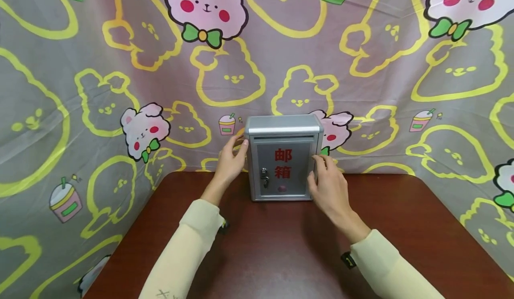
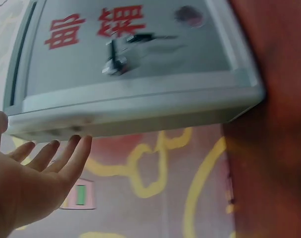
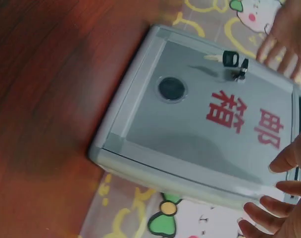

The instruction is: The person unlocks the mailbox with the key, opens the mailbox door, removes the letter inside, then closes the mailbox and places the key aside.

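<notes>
The box (image 1: 283, 164) stands upright on the table (image 1: 281, 245), near its back edge, just before the cloth (image 1: 373, 76). The left hand (image 1: 232, 158) and the right hand (image 1: 330, 185) are at its two sides, fingers loose and spread, pinching nothing; whether fingertips touch, I cannot tell. If only one side were pushed, I think the box could turn or tip. Its smooth metal might slip, and the keys (image 3: 230, 58) could catch a finger.
</notes>
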A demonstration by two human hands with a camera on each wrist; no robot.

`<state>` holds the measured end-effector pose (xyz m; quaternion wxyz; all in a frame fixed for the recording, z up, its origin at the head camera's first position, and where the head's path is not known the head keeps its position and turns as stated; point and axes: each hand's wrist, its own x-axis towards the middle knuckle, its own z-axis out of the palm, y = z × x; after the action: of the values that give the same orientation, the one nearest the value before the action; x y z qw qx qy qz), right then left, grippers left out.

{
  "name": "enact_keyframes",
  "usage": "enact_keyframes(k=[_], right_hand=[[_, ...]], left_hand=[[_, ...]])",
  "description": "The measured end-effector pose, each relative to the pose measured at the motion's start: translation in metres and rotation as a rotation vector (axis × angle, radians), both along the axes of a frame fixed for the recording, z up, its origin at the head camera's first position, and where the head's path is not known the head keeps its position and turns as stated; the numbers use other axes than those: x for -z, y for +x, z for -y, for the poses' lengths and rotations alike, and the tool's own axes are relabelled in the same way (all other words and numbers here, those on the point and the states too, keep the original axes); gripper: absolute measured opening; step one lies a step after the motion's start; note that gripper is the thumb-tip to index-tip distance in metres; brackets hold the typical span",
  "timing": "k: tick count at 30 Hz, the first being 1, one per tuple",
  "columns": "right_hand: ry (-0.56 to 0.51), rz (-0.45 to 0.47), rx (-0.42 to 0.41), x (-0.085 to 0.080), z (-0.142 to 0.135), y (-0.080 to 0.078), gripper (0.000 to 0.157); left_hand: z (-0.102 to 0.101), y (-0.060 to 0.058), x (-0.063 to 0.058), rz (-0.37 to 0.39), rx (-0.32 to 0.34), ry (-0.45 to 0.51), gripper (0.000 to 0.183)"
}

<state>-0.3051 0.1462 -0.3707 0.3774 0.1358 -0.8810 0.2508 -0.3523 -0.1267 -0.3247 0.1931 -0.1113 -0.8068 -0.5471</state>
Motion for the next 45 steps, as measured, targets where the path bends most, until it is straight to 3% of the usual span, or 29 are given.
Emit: enact_keyframes(k=[9, 15, 19, 25, 29, 34, 45], right_hand=[[0.323, 0.012, -0.065, 0.002, 0.012, -0.003, 0.038], [0.442, 0.001, -0.088, 0.009, 0.034, -0.007, 0.037], [0.496, -0.005, -0.101, 0.01, 0.047, -0.009, 0.037], [0.54, 0.028, -0.104, 0.014, 0.06, -0.012, 0.038], [0.538, 0.062, -0.117, 0.018, 0.063, -0.014, 0.04], [0.527, 0.075, -0.123, 0.018, 0.067, -0.017, 0.041], [0.493, 0.103, -0.103, 0.011, 0.066, -0.019, 0.043]], left_hand=[[-0.004, -0.017, -0.044, -0.014, 0.077, -0.222, 0.056], [-0.002, -0.031, -0.06, -0.09, 0.132, -0.531, 0.057], [0.0, -0.039, -0.068, -0.104, 0.173, -0.651, 0.057], [0.009, -0.051, -0.068, -0.105, 0.261, -0.686, 0.056], [0.016, -0.054, -0.066, -0.082, 0.298, -0.664, 0.054], [0.024, -0.052, -0.066, -0.096, 0.297, -0.658, 0.053], [0.016, -0.05, -0.06, -0.141, 0.287, -0.639, 0.053]])
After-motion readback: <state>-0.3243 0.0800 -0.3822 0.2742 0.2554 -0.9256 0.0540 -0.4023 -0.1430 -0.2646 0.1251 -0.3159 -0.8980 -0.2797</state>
